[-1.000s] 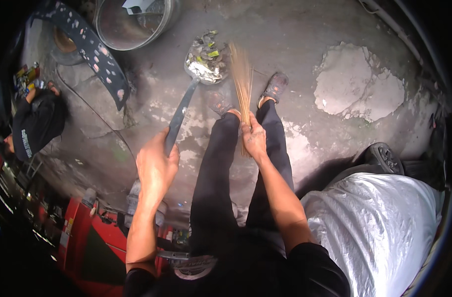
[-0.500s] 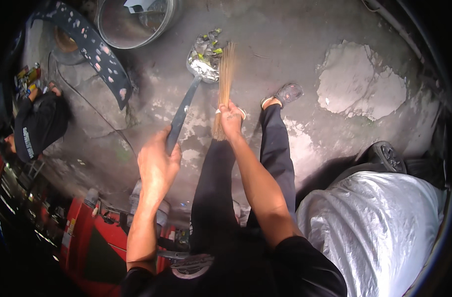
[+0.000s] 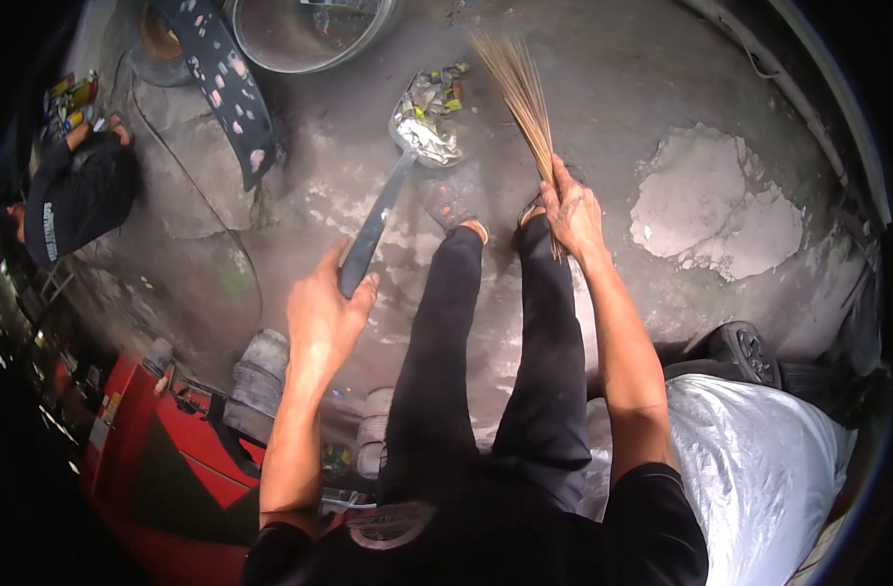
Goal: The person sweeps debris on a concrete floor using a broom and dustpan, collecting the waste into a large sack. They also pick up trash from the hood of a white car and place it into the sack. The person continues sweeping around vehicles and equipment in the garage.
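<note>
My left hand (image 3: 327, 320) is closed round the end of the dark handle of a scoop (image 3: 376, 230). A heap of rubbish (image 3: 437, 105), crumpled silvery wrappers with yellow-green bits, covers most of its round head, which is at or just above the floor. Further right, my right hand (image 3: 575, 213) grips a stick broom (image 3: 527, 107), a bundle of thin tan twigs, near its bound end. The bristles fan out up and to the left, apart from the scoop, and their tips are blurred.
A round metal tub (image 3: 315, 66) stands at the far side, beside a dark curved panel (image 3: 227, 93) with pale patches. At left another person (image 3: 85, 190) sits near a red machine (image 3: 124, 430). A silvery sheet (image 3: 749, 469) covers something at lower right; a pale patch (image 3: 715, 200) marks the floor.
The broom has swung away from the scoop to the right, its bristles now slanting left. The scoop has shifted slightly right in view. My left foot has stepped forward, near the scoop head.
</note>
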{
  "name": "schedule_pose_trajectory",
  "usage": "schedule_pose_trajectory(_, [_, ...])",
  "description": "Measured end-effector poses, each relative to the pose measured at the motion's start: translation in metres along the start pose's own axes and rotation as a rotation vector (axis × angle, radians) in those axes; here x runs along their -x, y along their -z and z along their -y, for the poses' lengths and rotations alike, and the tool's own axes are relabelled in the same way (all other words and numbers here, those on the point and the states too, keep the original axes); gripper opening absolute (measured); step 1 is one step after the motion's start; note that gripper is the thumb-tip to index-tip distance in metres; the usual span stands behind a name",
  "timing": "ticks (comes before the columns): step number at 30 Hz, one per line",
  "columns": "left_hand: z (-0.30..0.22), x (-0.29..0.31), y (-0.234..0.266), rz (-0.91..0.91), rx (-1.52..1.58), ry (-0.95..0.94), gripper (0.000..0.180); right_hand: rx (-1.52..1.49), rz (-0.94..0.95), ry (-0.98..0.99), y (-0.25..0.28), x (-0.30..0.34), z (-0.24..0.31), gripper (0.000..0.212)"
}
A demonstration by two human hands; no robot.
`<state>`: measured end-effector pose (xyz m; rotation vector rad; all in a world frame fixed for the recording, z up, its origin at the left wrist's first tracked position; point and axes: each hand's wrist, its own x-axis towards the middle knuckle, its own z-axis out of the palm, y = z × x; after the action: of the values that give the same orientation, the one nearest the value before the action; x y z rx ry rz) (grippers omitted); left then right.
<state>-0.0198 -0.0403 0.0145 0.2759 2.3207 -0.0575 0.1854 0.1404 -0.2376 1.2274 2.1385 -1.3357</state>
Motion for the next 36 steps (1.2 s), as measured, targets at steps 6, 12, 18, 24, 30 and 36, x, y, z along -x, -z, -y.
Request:
schedule_pose_trajectory(6, [-0.015, -0.009, 0.001, 0.037, 0.024, -0.012, 0.052, -0.019, 0.176, -0.004, -0.091, -0.108, -0.022, 0.048])
schedule_pose_trajectory(12, [-0.008, -0.006, -0.002, 0.017, 0.003, -0.043, 0.051, -0.174, 0.432, -0.108, -0.195, -0.013, -0.005, 0.052])
schedule_pose_trajectory(18, [0.050, -0.004, -0.008, 0.076, 0.090, 0.009, 0.055, 0.002, 0.453, -0.084, -0.182, -0.007, 0.003, 0.045])
schedule_pose_trajectory(24, [0.100, -0.004, -0.016, 0.257, 0.207, 0.169, 0.058, 0.157, 0.440, -0.039, -0.193, -0.008, 0.019, 0.037])
schedule_pose_trajectory(30, [0.125, 0.049, -0.040, 0.195, 0.413, 0.164, 0.070, 0.208, 0.395, 0.012, -0.173, 0.024, 0.024, 0.050])
schedule_pose_trajectory(36, [0.167, 0.127, -0.067, 0.171, 0.424, -0.035, 0.066, 0.409, 0.366, 0.027, -0.065, 0.106, 0.005, 0.044])
